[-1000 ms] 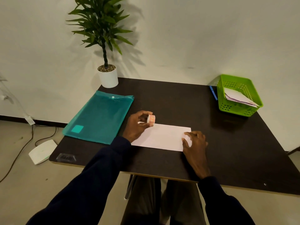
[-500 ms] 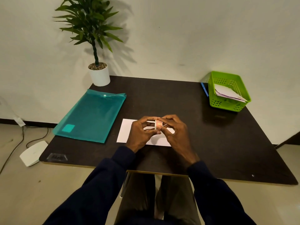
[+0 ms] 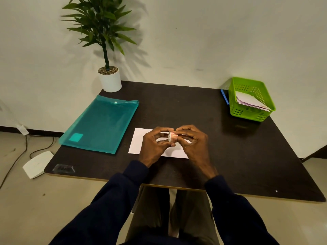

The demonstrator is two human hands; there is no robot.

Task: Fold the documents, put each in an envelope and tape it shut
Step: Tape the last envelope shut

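Nearest, two dark sleeves reach over the front edge of the table (image 3: pixel 247 156). Just above it the left hand (image 3: pixel 152 145) pinches a small tape roll (image 3: pixel 172 137) between thumb and curled fingers, holding it on edge. The right hand (image 3: pixel 195 145) meets it from the other side, fingertips closed on the roll's rim, probably picking for the loose end so a strip can be pulled. Directly under both hands the white envelope (image 3: pixel 138 143) lies flat on the table, kept close so the tape can go straight down onto it. The hands cover its middle, so whether the flap is folded over cannot be told. To the left lies a teal folder (image 3: pixel 100 124), well apart from the work. Farther back on the right stands a green basket (image 3: pixel 237 112) holding papers (image 3: pixel 249 101), with a blue pen (image 3: pixel 224 99) just beside it. A potted plant (image 3: pixel 110 82) stands at the far left corner. Nothing lies between hands and envelope.
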